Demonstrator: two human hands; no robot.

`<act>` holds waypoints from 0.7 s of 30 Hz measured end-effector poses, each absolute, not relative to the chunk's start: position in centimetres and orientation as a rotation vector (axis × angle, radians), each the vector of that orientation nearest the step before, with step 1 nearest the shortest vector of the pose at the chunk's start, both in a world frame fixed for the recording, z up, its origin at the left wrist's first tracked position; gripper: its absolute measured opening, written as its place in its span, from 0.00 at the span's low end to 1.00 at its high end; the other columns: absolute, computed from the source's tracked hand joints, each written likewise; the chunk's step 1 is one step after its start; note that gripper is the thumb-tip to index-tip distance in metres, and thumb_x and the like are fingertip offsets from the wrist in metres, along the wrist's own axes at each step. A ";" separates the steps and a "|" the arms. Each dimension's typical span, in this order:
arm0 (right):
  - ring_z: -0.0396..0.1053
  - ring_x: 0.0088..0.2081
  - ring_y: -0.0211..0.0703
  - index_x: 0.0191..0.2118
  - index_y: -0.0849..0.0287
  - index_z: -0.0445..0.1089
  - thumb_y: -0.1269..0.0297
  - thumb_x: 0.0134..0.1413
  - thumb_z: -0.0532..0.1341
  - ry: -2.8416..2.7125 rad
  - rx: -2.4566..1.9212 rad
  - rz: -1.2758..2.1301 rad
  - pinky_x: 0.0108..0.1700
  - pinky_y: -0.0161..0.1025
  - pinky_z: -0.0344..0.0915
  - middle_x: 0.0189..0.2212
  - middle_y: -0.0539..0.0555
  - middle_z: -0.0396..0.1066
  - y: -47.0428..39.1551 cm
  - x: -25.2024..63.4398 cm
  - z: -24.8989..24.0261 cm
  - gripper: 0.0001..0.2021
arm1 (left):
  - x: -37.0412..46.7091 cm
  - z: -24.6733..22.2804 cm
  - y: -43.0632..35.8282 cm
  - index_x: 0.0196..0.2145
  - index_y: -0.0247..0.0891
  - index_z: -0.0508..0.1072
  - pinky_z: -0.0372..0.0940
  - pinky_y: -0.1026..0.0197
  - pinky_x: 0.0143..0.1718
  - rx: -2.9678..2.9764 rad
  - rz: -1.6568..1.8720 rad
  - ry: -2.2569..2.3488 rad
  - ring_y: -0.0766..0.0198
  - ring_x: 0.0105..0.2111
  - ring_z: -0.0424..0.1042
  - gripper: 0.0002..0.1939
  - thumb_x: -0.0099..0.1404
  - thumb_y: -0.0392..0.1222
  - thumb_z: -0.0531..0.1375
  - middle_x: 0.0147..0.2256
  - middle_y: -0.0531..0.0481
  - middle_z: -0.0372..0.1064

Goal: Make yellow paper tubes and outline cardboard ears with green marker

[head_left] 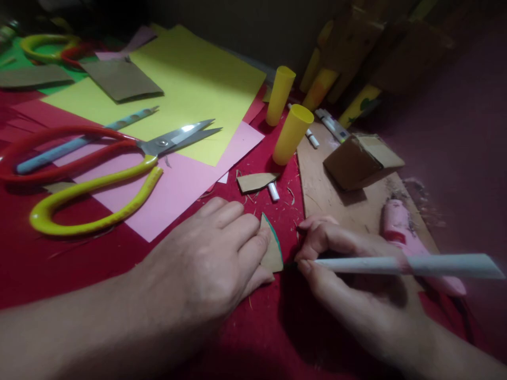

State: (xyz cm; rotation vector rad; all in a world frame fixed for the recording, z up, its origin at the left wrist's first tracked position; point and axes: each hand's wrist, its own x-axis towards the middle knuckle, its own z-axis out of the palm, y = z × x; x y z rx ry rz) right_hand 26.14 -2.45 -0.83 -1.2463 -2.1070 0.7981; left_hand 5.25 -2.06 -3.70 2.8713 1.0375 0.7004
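My left hand (222,248) is closed over a small curved piece of brown cardboard (272,252), pinning it on the red tabletop. A green line runs along the cardboard's right edge. Between the fingers of my right hand (336,264) is a white marker pen (443,264), its dark tip close to the cardboard's lower right corner. Just beyond my left hand lie another cardboard piece (255,182) with a dark edge and a short white pen cap (273,191).
Red-and-yellow-handled scissors (162,142) and a light blue pencil (59,153) lie left on yellow paper (198,79) and pink paper (150,211). Two yellow paper tubes (293,134) stand ahead. A folded cardboard box (348,166) and pink glue gun (400,227) are at right.
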 end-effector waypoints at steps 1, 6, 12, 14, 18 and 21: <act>0.71 0.31 0.42 0.25 0.54 0.64 0.79 0.50 0.57 -2.094 -1.252 0.792 0.35 0.40 0.65 0.21 0.47 0.68 -2.5 26.2 -0.9 0.11 | 5.3 -3.7 -2.0 0.37 0.28 0.78 0.63 0.53 0.33 2.870 0.704 1.037 0.54 0.33 0.63 0.18 0.75 0.38 0.50 0.32 0.42 0.69; 0.69 0.29 0.38 0.27 0.54 0.65 0.76 0.56 0.58 -1.968 -1.312 0.809 0.31 0.36 0.63 0.23 0.46 0.68 -2.7 26.5 -1.2 0.10 | 5.4 -3.7 -2.0 0.38 0.28 0.78 0.63 0.52 0.34 2.880 0.700 1.045 0.53 0.33 0.64 0.17 0.75 0.39 0.50 0.32 0.42 0.69; 0.68 0.28 0.36 0.27 0.56 0.66 0.76 0.54 0.59 -1.992 -1.309 0.836 0.31 0.35 0.63 0.25 0.46 0.70 -2.4 26.1 -1.0 0.09 | 5.3 -3.5 -2.1 0.39 0.27 0.77 0.62 0.53 0.33 2.858 0.690 1.048 0.54 0.33 0.64 0.17 0.74 0.38 0.51 0.33 0.41 0.70; 0.68 0.29 0.37 0.26 0.56 0.65 0.76 0.54 0.59 -2.018 -1.302 0.833 0.33 0.37 0.64 0.23 0.46 0.69 -2.4 26.0 -0.9 0.09 | 5.3 -3.5 -2.2 0.39 0.27 0.77 0.62 0.53 0.33 2.850 0.688 1.045 0.54 0.33 0.64 0.17 0.74 0.38 0.51 0.33 0.41 0.70; 0.68 0.30 0.38 0.26 0.56 0.65 0.77 0.53 0.59 -2.038 -1.270 0.819 0.36 0.39 0.64 0.22 0.46 0.68 -2.4 26.0 -1.0 0.09 | 5.3 -3.8 -2.1 0.38 0.28 0.77 0.62 0.53 0.32 2.861 0.713 1.020 0.54 0.32 0.63 0.17 0.75 0.38 0.50 0.31 0.42 0.69; 0.68 0.29 0.38 0.26 0.56 0.65 0.77 0.53 0.58 -2.040 -1.255 0.827 0.36 0.38 0.64 0.22 0.46 0.68 -2.3 26.0 -1.1 0.10 | 5.3 -3.9 -2.0 0.37 0.28 0.77 0.62 0.53 0.33 2.860 0.701 1.019 0.54 0.32 0.63 0.17 0.75 0.38 0.51 0.31 0.42 0.68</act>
